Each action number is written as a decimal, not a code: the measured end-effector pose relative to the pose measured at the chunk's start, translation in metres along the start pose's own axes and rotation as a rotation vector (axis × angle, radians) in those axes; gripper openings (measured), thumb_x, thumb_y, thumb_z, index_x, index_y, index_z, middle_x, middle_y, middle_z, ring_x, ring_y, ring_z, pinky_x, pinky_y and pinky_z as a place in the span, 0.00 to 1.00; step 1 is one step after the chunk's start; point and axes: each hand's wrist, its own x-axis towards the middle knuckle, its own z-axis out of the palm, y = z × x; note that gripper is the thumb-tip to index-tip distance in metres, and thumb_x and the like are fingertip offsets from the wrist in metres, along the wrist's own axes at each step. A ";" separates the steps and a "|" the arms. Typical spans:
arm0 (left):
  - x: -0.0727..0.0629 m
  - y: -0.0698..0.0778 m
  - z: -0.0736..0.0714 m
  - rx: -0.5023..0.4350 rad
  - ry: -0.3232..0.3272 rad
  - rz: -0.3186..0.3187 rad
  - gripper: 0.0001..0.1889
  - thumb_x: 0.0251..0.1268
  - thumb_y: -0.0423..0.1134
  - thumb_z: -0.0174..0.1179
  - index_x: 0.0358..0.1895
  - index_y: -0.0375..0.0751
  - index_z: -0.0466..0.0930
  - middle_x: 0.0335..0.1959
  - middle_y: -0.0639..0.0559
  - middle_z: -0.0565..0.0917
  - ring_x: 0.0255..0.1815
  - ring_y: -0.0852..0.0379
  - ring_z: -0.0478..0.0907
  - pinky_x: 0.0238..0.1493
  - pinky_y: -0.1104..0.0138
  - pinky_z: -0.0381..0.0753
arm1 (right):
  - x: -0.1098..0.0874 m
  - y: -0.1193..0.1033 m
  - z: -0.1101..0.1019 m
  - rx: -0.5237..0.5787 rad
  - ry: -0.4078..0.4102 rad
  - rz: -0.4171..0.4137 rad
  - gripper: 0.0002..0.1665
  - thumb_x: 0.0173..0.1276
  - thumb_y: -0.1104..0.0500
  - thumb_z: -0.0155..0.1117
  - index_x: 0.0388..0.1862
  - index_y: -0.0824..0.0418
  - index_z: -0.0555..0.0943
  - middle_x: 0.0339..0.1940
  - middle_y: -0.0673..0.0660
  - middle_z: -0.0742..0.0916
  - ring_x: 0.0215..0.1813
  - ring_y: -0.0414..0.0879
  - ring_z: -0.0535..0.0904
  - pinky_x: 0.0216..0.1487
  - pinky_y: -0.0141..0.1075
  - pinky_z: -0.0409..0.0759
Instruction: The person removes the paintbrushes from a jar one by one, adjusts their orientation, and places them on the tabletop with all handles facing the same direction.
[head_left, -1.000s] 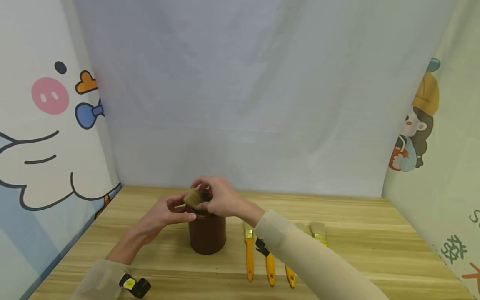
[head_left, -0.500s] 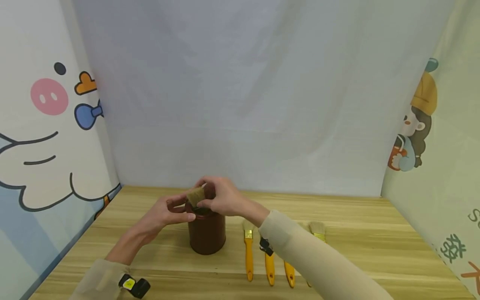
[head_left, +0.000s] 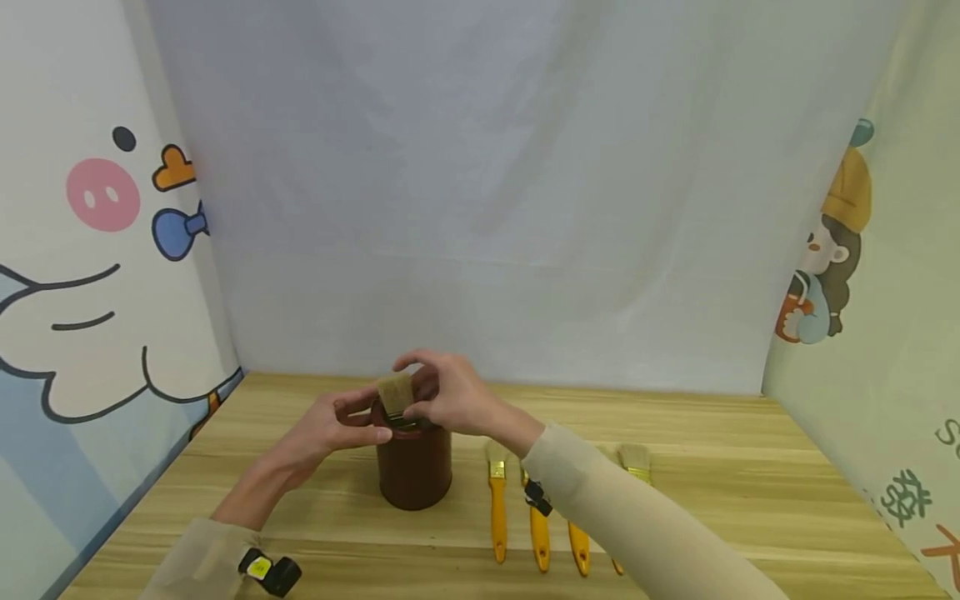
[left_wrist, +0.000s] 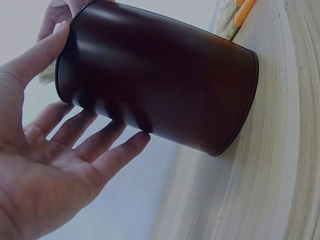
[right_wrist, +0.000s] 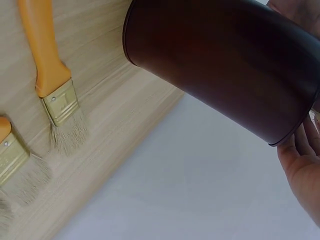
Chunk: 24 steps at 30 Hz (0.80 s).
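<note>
A dark brown cylindrical pot [head_left: 415, 471] stands upright on the table. My left hand [head_left: 333, 425] holds it near the rim, thumb on the near side and fingers round the left; the left wrist view shows the fingertips against the wall of the pot [left_wrist: 160, 75]. A paintbrush [head_left: 396, 393] stands in the pot, bristles up and leaning a little left, its handle hidden inside. My right hand [head_left: 457, 396] is over the right of the rim, thumb beside the brush's metal band and index finger raised, spread apart. In the right wrist view its fingertips lie by the rim.
Right of the pot several paintbrushes with orange handles lie in a row, bristles away from me, such as the leftmost brush [head_left: 498, 508]. My right sleeve [head_left: 622, 517] covers part of them. A pale cloth [head_left: 510, 208] hangs behind the wooden table [head_left: 322, 533].
The brush in the pot has turned more upright, and its bristles have shifted slightly right. My right hand has drawn a little right, its fingers spreading from the brush. The left hand stays put.
</note>
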 end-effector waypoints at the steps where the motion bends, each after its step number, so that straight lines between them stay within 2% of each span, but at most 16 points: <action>1: 0.000 0.001 0.000 -0.001 -0.001 -0.002 0.41 0.70 0.37 0.70 0.81 0.32 0.62 0.80 0.35 0.65 0.77 0.31 0.64 0.68 0.49 0.75 | 0.000 0.000 -0.001 0.003 0.003 -0.002 0.32 0.63 0.74 0.77 0.65 0.60 0.80 0.47 0.61 0.90 0.45 0.45 0.89 0.45 0.33 0.86; 6: 0.000 0.001 0.001 -0.007 0.004 -0.012 0.42 0.69 0.37 0.71 0.82 0.34 0.60 0.80 0.36 0.64 0.77 0.30 0.64 0.67 0.52 0.76 | -0.002 -0.001 -0.004 0.021 0.067 -0.009 0.29 0.64 0.73 0.76 0.64 0.61 0.82 0.50 0.62 0.89 0.40 0.45 0.90 0.40 0.34 0.87; 12: 0.000 0.001 0.001 0.009 0.007 -0.014 0.42 0.69 0.38 0.71 0.83 0.37 0.62 0.81 0.36 0.62 0.77 0.29 0.62 0.68 0.50 0.76 | -0.002 -0.003 -0.014 0.011 0.172 -0.064 0.27 0.63 0.73 0.77 0.61 0.62 0.84 0.48 0.62 0.90 0.38 0.44 0.90 0.39 0.33 0.87; 24: 0.000 0.003 0.001 0.017 -0.004 -0.020 0.40 0.70 0.38 0.70 0.82 0.41 0.64 0.81 0.39 0.64 0.76 0.32 0.66 0.67 0.49 0.77 | -0.001 -0.023 -0.035 0.000 0.260 -0.160 0.27 0.65 0.73 0.76 0.62 0.64 0.83 0.48 0.62 0.90 0.39 0.45 0.90 0.42 0.33 0.87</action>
